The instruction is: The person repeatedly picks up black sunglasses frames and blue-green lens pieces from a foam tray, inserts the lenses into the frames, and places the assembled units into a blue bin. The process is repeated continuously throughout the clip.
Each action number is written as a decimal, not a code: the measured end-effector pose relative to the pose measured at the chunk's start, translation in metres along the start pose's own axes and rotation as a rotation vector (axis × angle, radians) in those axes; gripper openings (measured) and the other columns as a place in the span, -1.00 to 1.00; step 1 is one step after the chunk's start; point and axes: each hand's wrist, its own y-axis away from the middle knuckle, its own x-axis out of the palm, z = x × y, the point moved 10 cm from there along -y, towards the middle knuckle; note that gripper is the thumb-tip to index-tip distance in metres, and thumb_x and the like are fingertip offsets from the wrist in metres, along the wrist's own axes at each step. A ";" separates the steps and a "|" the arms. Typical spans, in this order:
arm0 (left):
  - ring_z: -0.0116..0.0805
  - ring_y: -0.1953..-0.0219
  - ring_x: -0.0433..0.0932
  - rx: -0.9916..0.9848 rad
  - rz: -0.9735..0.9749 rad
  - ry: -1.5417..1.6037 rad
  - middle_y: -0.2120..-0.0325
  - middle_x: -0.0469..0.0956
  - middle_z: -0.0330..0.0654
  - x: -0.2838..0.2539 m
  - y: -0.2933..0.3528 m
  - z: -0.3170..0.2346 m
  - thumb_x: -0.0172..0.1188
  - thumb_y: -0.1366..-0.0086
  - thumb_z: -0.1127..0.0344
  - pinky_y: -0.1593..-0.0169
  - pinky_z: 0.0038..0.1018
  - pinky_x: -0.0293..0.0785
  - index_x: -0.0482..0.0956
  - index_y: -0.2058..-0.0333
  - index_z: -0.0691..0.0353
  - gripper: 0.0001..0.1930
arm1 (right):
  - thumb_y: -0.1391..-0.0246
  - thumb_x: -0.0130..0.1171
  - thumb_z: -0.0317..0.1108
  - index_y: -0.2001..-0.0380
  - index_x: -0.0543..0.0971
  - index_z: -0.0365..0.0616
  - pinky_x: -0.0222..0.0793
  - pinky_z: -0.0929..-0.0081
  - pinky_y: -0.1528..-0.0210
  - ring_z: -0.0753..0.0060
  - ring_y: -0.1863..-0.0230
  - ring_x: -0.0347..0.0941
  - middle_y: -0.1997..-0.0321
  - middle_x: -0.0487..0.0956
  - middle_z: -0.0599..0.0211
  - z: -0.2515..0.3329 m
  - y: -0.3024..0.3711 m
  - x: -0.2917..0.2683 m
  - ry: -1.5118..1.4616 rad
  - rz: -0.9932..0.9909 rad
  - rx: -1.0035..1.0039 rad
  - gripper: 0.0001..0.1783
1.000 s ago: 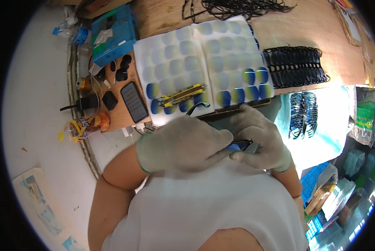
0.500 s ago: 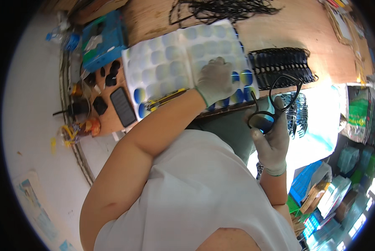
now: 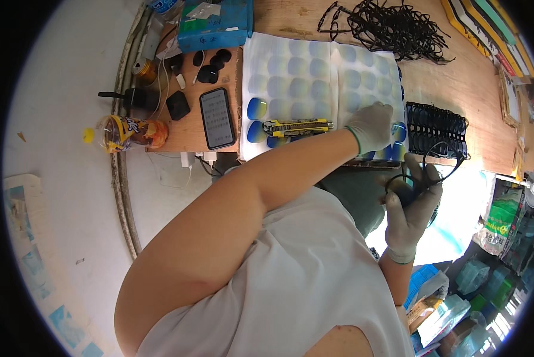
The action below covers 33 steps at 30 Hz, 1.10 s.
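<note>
My left hand (image 3: pixel 372 128), in a pale glove, rests with curled fingers on the right part of a white sheet (image 3: pixel 333 77) over rows of lenses. Its fingertips are hidden, and I cannot make out what they hold. Along the sheet's near edge, blue-yellow lenses (image 3: pixel 256 109) lie uncovered, with a yellow-and-black utility knife (image 3: pixel 298 127) across them. My right hand (image 3: pixel 408 223), also gloved, grips a black eyeglass frame (image 3: pixel 461 159) just off the table's front edge. A dark lens (image 3: pixel 401 190) shows in its left rim. Black frames (image 3: pixel 436 128) lie stacked right of the sheet.
A phone (image 3: pixel 217 119), a black cube (image 3: pixel 178 105), dark lenses (image 3: pixel 208 73) and a blue box (image 3: pixel 214 33) stand left of the sheet. A drink bottle (image 3: pixel 133 132) lies at the table's left edge. Black strips (image 3: pixel 392 27) are heaped at the back.
The whole view has shifted, so the table sits further right and lower. My right hand has turned the eyeglass frame to a flatter angle. My left hand stays on the sheet, fingers still curled.
</note>
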 end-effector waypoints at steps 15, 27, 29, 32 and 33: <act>-0.49 0.33 0.56 -0.107 0.125 1.213 0.34 0.56 -0.24 -0.135 0.192 0.049 0.33 -0.34 0.43 0.22 -0.49 0.54 0.48 0.20 0.26 -0.82 | -0.22 0.10 -0.55 -0.08 0.39 -0.35 0.51 0.50 0.09 0.49 0.22 0.59 0.21 0.66 0.19 -0.017 -0.012 0.120 -0.028 0.452 0.125 -0.64; -0.45 0.22 0.57 0.028 0.341 1.315 0.18 0.63 -0.13 -0.141 0.208 0.024 0.34 -0.34 0.32 0.10 -0.45 0.52 0.63 0.09 0.39 -0.72 | -0.39 0.02 -0.40 0.03 0.54 -0.45 0.48 0.50 0.02 0.45 0.12 0.58 0.15 0.67 0.17 -0.029 0.009 0.126 -0.327 0.611 0.412 -0.71; -0.42 0.17 0.59 0.033 0.346 1.264 0.15 0.64 -0.12 -0.140 0.207 0.024 0.33 -0.35 0.34 0.06 -0.42 0.52 0.63 0.09 0.41 -0.74 | -0.40 0.02 -0.38 0.06 0.54 -0.44 0.48 0.50 0.03 0.47 0.14 0.57 0.17 0.66 0.18 -0.030 0.011 0.125 -0.283 0.624 0.411 -0.72; -0.40 0.13 0.60 0.039 0.328 1.308 0.15 0.64 -0.11 -0.142 0.207 0.020 0.31 -0.38 0.36 0.04 -0.40 0.53 0.63 0.09 0.42 -0.76 | -0.39 0.01 -0.38 0.12 0.54 -0.41 0.48 0.51 0.10 0.51 0.21 0.56 0.25 0.66 0.20 -0.034 0.013 0.121 -0.254 0.540 0.366 -0.74; -0.40 0.13 0.60 0.041 0.316 1.343 0.15 0.65 -0.11 -0.143 0.207 0.018 0.30 -0.39 0.36 0.04 -0.40 0.53 0.64 0.09 0.42 -0.77 | -0.39 0.00 -0.38 0.13 0.53 -0.41 0.48 0.51 0.12 0.51 0.23 0.56 0.28 0.66 0.21 -0.031 0.011 0.119 -0.217 0.524 0.334 -0.75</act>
